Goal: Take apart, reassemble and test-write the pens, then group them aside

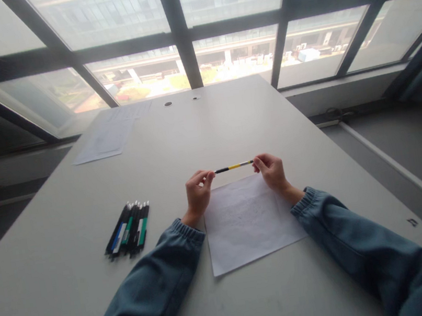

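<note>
Between my two hands a slim black and yellow pen (234, 166) is held level, just above the far edge of a sheet of paper (245, 227). My left hand (198, 191) pinches its left end between thumb and fingertips. At the other end, my right hand (271, 168) grips the dark tip the same way. The paper lies flat on the table below, with faint marks I cannot read. To the left of my left forearm sits a bundle of several black pens (127, 229) with white, green and blue labels.
The white table (75, 284) runs toward large framed windows (236, 59). More sheets of paper (107, 136) lie at its far left. Two round holes (167, 104) are near the far edge. A small dark mark or piece (412, 222) shows near the right edge.
</note>
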The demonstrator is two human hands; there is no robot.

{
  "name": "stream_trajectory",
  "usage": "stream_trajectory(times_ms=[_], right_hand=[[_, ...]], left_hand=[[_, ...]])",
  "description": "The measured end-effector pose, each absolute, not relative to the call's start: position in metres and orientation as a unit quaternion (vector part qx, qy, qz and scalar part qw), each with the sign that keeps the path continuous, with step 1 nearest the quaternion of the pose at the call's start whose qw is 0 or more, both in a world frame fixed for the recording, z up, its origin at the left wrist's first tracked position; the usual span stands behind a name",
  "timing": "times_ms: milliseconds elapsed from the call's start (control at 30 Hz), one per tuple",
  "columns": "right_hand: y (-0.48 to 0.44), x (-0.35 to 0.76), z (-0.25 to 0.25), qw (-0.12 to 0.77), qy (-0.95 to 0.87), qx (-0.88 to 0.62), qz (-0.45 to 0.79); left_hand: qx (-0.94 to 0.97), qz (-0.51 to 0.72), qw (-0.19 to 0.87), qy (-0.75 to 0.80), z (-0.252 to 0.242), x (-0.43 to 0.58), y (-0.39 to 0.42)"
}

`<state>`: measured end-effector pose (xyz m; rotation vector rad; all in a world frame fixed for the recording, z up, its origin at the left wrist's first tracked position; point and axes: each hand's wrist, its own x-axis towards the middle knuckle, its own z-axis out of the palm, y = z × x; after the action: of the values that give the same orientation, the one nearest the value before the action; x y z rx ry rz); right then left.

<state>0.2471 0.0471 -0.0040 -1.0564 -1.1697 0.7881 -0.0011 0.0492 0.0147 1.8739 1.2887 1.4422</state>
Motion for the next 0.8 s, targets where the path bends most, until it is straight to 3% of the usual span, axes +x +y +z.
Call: stream_trajectory(times_ms=[800], right_hand=[[0.0444, 0.2457, 0.0032, 0.636, -0.510, -0.464, 0.346]], left_hand=[[0.685, 0.516, 0.229, 0.460, 0.0132, -0.0016, 0.0490]])
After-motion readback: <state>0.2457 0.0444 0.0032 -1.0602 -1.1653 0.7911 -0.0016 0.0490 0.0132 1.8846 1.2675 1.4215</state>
